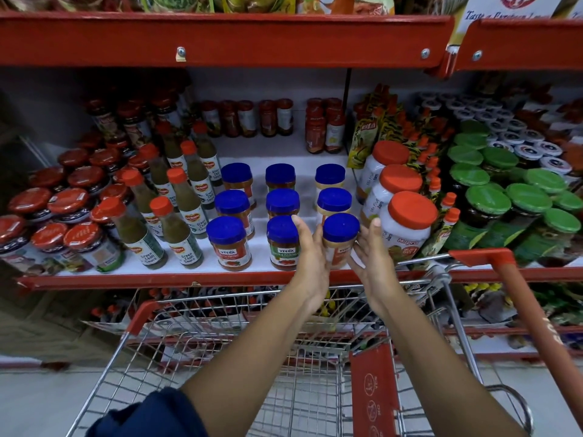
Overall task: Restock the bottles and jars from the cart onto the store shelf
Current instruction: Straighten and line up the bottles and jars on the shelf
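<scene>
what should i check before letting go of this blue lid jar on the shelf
1. Hold: left hand and right hand both clasp the blue-lidded jar: ok.
2. Jar upright: ok.
3. Base resting on the shelf: cannot tell, the hands hide it.
4. In line with the two blue-lidded jars behind it: ok.
5. Gap to the Mapro jam jar on the right: tight, the right hand sits between them: not ok.
6. Label facing out like the Veeba jar alongside: cannot tell, mostly covered.
</scene>
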The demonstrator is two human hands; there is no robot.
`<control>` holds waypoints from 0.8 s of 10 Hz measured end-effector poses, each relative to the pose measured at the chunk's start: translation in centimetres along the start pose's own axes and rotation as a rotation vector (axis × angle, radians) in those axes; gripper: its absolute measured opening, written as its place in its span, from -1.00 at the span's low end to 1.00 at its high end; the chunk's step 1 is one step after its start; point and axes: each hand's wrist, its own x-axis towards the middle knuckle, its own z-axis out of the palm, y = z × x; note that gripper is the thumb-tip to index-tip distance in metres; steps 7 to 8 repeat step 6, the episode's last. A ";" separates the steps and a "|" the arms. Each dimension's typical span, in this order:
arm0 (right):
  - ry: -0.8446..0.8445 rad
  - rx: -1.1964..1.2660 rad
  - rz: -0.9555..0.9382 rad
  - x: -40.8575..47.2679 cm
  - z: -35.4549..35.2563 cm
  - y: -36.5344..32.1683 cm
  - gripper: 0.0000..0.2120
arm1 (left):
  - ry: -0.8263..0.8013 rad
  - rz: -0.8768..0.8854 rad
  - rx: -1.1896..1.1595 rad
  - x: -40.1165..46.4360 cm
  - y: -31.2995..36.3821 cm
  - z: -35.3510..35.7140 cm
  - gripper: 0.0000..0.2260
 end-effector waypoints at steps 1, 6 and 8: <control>0.006 0.027 -0.007 -0.9 0.2 0.4 -0.44 | 0.007 0.005 0.009 1.0 0.0 -0.3 -0.24; 0.107 -0.215 -0.093 -2.7 -0.2 0.2 -0.39 | 0.068 0.105 0.213 -0.2 0.1 0.2 -0.41; 0.107 -0.215 -0.093 -2.7 -0.2 0.2 -0.39 | 0.068 0.105 0.213 -0.2 0.1 0.2 -0.41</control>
